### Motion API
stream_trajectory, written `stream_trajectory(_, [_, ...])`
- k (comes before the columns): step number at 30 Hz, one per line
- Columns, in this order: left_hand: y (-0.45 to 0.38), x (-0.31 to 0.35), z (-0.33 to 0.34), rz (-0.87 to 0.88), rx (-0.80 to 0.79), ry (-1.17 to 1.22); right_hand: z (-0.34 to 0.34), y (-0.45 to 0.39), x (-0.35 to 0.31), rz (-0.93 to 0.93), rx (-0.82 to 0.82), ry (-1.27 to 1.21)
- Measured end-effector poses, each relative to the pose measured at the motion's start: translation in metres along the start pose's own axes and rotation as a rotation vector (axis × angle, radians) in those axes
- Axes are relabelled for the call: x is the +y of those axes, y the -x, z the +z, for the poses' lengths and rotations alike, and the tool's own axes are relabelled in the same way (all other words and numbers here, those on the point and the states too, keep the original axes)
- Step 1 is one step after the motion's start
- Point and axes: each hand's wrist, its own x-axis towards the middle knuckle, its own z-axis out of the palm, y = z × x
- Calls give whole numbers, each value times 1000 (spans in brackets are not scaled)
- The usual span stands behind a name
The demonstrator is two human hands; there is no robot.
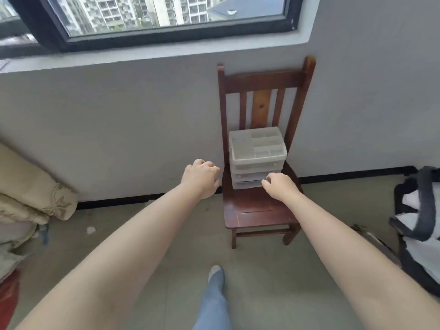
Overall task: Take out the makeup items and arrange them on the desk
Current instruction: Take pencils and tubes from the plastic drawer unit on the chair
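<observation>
A dark wooden chair (259,206) stands on a tiled floor (181,236) against a grey wall under a window (166,17), and a translucent drawer organizer (257,156) sits on its seat. The left hand (201,178) hovers just left of the organizer, fingers loosely curled and holding nothing. The right hand (279,184) has curled fingertips at the organizer's lower drawer front; whether they grip it cannot be told.
</observation>
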Motion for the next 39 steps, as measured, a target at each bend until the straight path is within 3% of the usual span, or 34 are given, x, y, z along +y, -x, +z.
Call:
stream_trajectory(5, [-104, -43, 46, 51, -100, 9, 51, -93, 9, 226, -69, -178])
stream_trajectory(11, [-188, -34, 128, 153, -169, 178, 104, -167, 40, 361, -74, -433])
stream_trajectory(17, [-261, -21, 184, 311, 32, 204, 142, -266, 59, 796, 80, -1412])
stream_trajectory(23, [-275, -20, 207, 360, 60, 201, 162, -309, 63, 934, 298, -2051])
stream_trajectory(30, [-275, -8, 212, 307, 46, 38, 178, -296, 76, 960, 323, -1985])
stream_trajectory(36, [-265, 6, 196, 141, -179, -35, 201, -223, 98, 1067, 381, -1913])
stream_trajectory(39, [-264, 13, 194, 92, -179, -16, 207, -201, 102, 1084, 366, -1743])
